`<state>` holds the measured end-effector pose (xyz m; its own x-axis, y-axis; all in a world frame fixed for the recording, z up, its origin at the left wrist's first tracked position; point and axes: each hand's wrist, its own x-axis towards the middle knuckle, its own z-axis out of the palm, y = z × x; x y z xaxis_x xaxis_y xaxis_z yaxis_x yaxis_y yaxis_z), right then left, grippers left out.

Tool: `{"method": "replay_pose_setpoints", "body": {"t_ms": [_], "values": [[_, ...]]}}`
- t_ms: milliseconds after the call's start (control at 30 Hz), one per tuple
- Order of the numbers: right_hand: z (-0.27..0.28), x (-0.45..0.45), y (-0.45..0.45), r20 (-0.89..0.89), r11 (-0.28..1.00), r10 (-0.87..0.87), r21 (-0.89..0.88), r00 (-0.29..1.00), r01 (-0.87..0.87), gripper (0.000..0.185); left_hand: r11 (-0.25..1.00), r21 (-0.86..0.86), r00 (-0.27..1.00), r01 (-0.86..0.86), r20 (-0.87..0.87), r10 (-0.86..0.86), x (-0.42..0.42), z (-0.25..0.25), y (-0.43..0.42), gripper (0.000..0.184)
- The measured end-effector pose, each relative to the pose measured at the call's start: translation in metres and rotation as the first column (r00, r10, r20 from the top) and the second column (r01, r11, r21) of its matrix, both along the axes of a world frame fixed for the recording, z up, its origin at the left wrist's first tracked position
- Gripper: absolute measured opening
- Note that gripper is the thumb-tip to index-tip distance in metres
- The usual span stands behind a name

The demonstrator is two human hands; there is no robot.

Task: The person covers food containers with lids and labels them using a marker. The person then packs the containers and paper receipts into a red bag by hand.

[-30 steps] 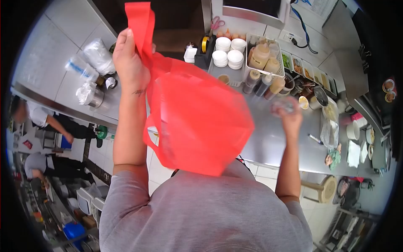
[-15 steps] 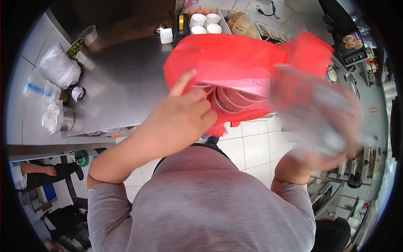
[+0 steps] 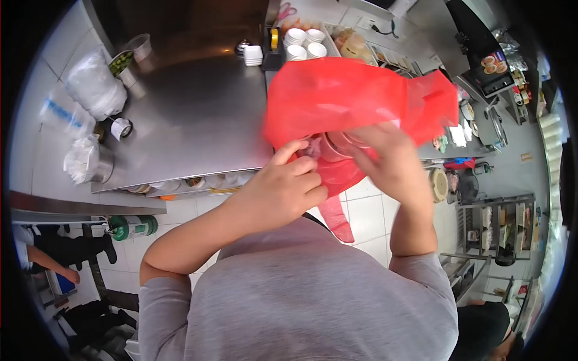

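Observation:
A red plastic bag (image 3: 337, 90) hangs at the front edge of the steel counter, its mouth facing me. Round containers with pale rims (image 3: 335, 148) show inside it. Curled at the near left edge of the mouth, the fingers of my left hand (image 3: 289, 185) grip the bag. Beside those fingers, inside the opening, lies a small crumpled purplish thing (image 3: 311, 148) that I cannot make out. My right hand (image 3: 394, 161) is at the right side of the mouth, over the containers. Motion smears its fingers, and their tips are partly hidden.
The steel counter (image 3: 192, 120) runs to the left, with clear plastic bags (image 3: 96, 87) along the wall. Stacked white cups (image 3: 305, 43) and a tape dispenser (image 3: 274, 48) stand behind the red bag. A green gas cylinder (image 3: 132, 227) and other people are at lower left.
My right hand has come in from the right to the bag's mouth, and the blurred clear plastic bag it carried is no longer visible in it. The red bag's loose handle now hangs lower.

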<state>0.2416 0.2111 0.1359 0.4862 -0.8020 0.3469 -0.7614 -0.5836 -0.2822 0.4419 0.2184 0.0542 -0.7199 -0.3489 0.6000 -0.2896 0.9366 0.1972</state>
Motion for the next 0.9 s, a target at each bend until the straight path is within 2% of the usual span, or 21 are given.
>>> {"method": "replay_pose_setpoints", "body": {"t_ms": [33,100,133,167,200,233,267,300,400,500,533,633,767,867,900], "values": [[0.015,0.007,0.007,0.163,0.995,0.046,-0.096,0.986,-0.031,0.018,1.0,-0.014,0.997,-0.017,-0.074,0.016,-0.002,-0.003,-0.001,0.013],[0.028,0.012,0.023,0.275,0.964,0.152,-0.251,0.949,-0.082,0.018,0.999,-0.005,0.966,-0.054,-0.254,0.051,-0.001,-0.003,-0.001,0.016],[0.022,0.013,0.036,0.493,0.952,0.3,-0.214,0.817,-0.22,0.018,0.997,0.012,0.93,-0.077,-0.358,0.076,0.001,0.0,0.002,0.017],[0.014,0.014,0.041,0.683,0.908,0.398,-0.197,0.612,-0.37,0.018,0.994,0.026,0.884,-0.103,-0.457,0.104,0.008,-0.001,0.002,0.018],[0.01,0.015,0.031,0.753,0.704,0.518,-0.106,0.406,-0.702,0.017,0.985,0.075,0.848,-0.155,-0.501,0.172,0.019,-0.004,0.002,0.017],[0.008,0.019,0.021,0.817,0.383,0.547,-0.049,0.183,-0.923,0.017,0.974,0.121,0.806,-0.193,-0.546,0.227,0.028,-0.009,0.0,0.017],[0.007,0.027,0.016,0.793,0.3,0.571,0.041,0.214,-0.953,0.017,0.963,0.163,0.757,-0.213,-0.596,0.268,0.037,-0.015,-0.002,0.016],[0.007,0.036,0.014,0.761,0.227,0.598,0.14,0.251,-0.964,0.018,0.924,0.213,0.735,-0.318,-0.56,0.382,0.049,-0.024,-0.006,0.015],[-0.011,0.065,0.017,0.835,0.186,0.494,0.172,0.244,-0.967,0.021,0.739,0.352,0.578,-0.575,-0.464,0.671,0.097,-0.058,-0.018,0.013],[-0.02,0.076,0.002,0.849,0.017,0.52,0.094,0.09,-0.995,0.022,0.49,0.415,0.381,-0.767,-0.32,0.867,0.167,-0.101,-0.031,0.012],[-0.03,0.079,-0.001,0.87,0.013,0.485,0.094,0.088,-0.996,0.022,0.408,0.368,0.311,-0.835,-0.297,0.903,0.197,-0.115,-0.039,0.012],[-0.037,0.097,0.004,0.87,0.24,0.409,0.189,0.276,-0.952,0.022,0.179,0.218,0.119,-0.959,-0.262,0.958,0.294,-0.138,-0.055,0.014],[-0.05,0.127,0.005,0.801,0.466,0.342,0.309,0.491,-0.829,0.021,-0.243,0.037,-0.244,-0.969,-0.002,0.97,0.405,-0.118,-0.062,0.022],[-0.065,0.16,0.01,0.861,0.587,0.18,0.294,0.476,-0.754,0.019,-0.108,-0.136,-0.148,-0.985,0.332,0.932,0.456,-0.111,-0.068,0.024],[-0.07,0.171,0.013,0.877,0.62,0.117,0.302,0.466,-0.724,0.019,-0.045,-0.156,-0.097,-0.987,0.342,0.935,0.468,-0.111,-0.074,0.023]]}}
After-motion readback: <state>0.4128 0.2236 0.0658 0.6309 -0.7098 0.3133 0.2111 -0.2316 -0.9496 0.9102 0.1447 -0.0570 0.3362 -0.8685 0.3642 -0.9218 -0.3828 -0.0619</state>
